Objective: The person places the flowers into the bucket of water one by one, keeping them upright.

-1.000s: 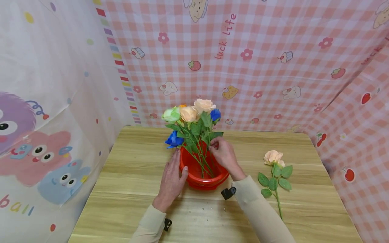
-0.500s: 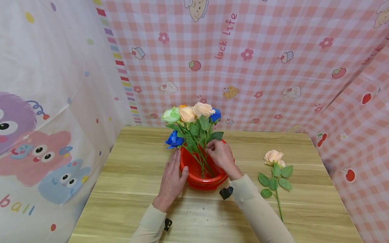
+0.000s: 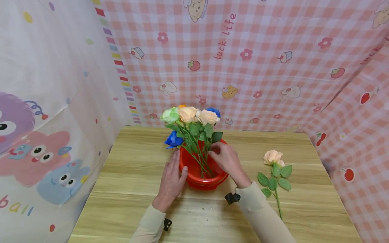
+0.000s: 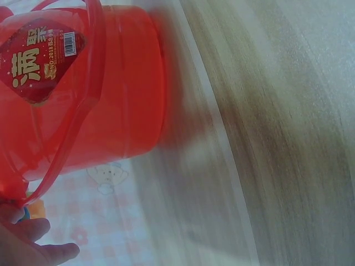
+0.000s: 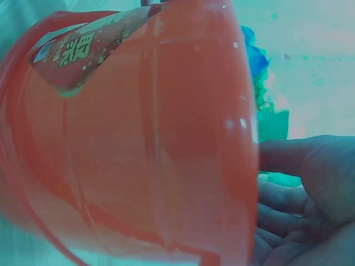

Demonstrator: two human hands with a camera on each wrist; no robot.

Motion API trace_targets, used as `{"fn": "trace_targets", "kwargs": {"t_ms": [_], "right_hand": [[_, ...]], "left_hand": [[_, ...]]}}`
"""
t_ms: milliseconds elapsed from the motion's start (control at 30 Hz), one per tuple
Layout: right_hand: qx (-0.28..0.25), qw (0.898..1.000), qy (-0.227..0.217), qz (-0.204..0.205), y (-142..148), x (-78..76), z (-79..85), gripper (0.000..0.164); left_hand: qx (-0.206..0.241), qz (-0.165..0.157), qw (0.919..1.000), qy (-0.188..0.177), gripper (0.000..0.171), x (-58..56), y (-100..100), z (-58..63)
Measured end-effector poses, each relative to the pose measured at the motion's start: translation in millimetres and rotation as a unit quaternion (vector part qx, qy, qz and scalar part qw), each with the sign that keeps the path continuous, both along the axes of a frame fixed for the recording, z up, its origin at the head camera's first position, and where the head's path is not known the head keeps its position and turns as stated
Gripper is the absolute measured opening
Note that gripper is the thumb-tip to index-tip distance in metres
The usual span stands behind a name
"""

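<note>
A red plastic bucket (image 3: 204,184) stands mid-table with several artificial roses leaning in it. My left hand (image 3: 172,177) rests on its left rim, fingers straight; in the left wrist view the fingers (image 4: 39,230) lie at the lower left beside the bucket's handle (image 4: 83,111). Over the right rim, my right hand (image 3: 226,160) pinches the stem of a peach rose (image 3: 209,116). The thumb and finger tips are hidden behind the bucket wall (image 5: 166,138) in the right wrist view. Around that bloom are another peach rose (image 3: 187,114), a pale green rose (image 3: 171,115) and blue roses (image 3: 174,139).
Another peach rose (image 3: 273,157) lies on the wooden table (image 3: 115,189), right of my right forearm. Small crumbs (image 3: 203,208) are scattered in front of the bucket. A pink checked cloth (image 3: 258,77) hangs behind the table, and a white patterned cloth (image 3: 76,111) at the left.
The peach rose in my right hand has come down and then shifted right, its bloom now partly covering a blue one. The hand moved slightly left, then back right. My left hand stays put.
</note>
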State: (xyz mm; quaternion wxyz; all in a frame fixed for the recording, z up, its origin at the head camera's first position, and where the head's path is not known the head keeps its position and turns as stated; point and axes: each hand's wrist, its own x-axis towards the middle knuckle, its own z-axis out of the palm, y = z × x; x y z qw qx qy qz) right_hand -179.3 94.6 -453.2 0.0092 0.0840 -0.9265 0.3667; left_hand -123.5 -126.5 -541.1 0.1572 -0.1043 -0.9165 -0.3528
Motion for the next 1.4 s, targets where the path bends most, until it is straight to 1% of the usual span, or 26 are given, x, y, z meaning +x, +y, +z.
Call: {"fn": "trace_targets", "kwargs": {"t_ms": [167, 333, 467, 600, 767, 867, 1000, 1233, 1400], "right_hand": [[-0.009, 0.999, 0.036, -0.017, 11.4, 10.5, 0.5, 0.03], [-0.037, 0.996, 0.079, -0.029, 23.2, 17.9, -2.2, 0.026], [-0.067, 0.992, 0.107, -0.032, 34.2, 23.4, -3.3, 0.024], [-0.106, 0.987, 0.119, -0.028, 46.9, 28.7, -3.1, 0.022], [-0.137, 0.981, 0.131, -0.029, 63.4, 36.1, -5.6, 0.02], [-0.142, 0.979, 0.143, -0.036, 72.8, 41.2, -9.5, 0.019], [-0.136, 0.976, 0.162, -0.058, 83.6, 48.4, -14.8, 0.017], [-0.124, 0.974, 0.17, -0.088, 104.4, 59.6, -24.4, 0.016], [-0.128, 0.966, 0.202, -0.095, 119.5, 64.2, -32.5, 0.013]], "left_hand": [[-0.003, 0.001, 1.0, 0.002, 0.067, -0.3, 0.7, -0.4], [-0.005, 0.001, 1.0, 0.004, 0.066, 0.2, 0.6, -0.3], [-0.003, 0.001, 1.0, -0.002, 0.067, 0.2, 0.0, 0.4], [0.002, 0.003, 0.9999, -0.01, 0.066, 0.6, -0.3, 1.1], [0.002, 0.005, 0.9999, -0.016, 0.066, 0.8, 0.0, 1.2], [0.0, 0.004, 0.9999, -0.016, 0.066, 0.9, 0.3, 1.2], [0.0, 0.003, 0.9998, -0.018, 0.066, 1.5, 0.1, 1.2], [0.002, 0.004, 0.9999, -0.012, 0.066, 1.5, 0.1, 0.2], [0.003, 0.003, 0.9999, -0.012, 0.066, 1.1, 0.2, -0.2]]}}
